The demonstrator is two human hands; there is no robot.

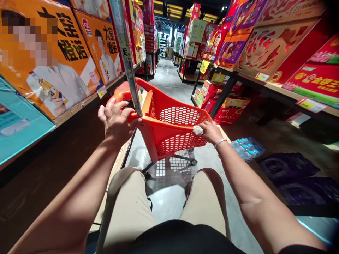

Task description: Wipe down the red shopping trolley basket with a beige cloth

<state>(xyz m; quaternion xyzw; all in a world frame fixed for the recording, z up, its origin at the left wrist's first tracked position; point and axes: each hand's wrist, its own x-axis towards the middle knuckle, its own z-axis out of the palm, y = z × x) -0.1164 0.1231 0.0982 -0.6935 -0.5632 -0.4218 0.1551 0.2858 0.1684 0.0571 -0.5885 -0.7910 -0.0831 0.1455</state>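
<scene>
An orange shopping cart (pixel 180 123) stands in front of my knees, its basket stretching to the right. My left hand (pixel 118 118) is wrapped round the cart's rounded handle end, beside a worn metal pole (pixel 129 67) that rises from the cart's left side. With my right hand (pixel 210 132) I grip the cart's rim at the right, and a small whitish cloth (pixel 198 130) is pinched between those fingers and the rim. Something pale sits inside the cart's left end, partly hidden by the pole.
Orange boxes (pixel 66 46) line the left shelf, with a turquoise box (pixel 23 120) nearer me. Gift boxes (pixel 275 46) fill the right shelf. Bottled water (pixel 247 148) and dark purple packs (pixel 288 167) lie low at the right. The tiled aisle (pixel 166 74) runs ahead between shelves.
</scene>
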